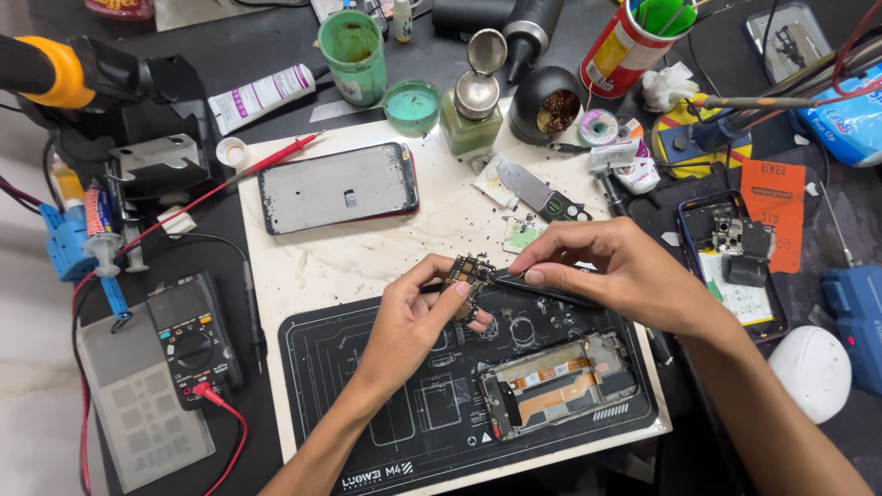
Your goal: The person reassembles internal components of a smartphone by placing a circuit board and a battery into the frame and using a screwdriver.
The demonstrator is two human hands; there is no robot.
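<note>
The board (470,280) sits pinched in the left hand (413,317) grip above the mat (367,386), right hand (611,266) closed on tweezers (542,292) touching it, and I judge a slip could scratch its parts

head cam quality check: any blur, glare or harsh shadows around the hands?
Head view: sharp on the left hand, right hand and small circuit board; light is even and shadows are soft; slight sheen on the phone back panel; edges look mildly wide-angle stretched.
</note>
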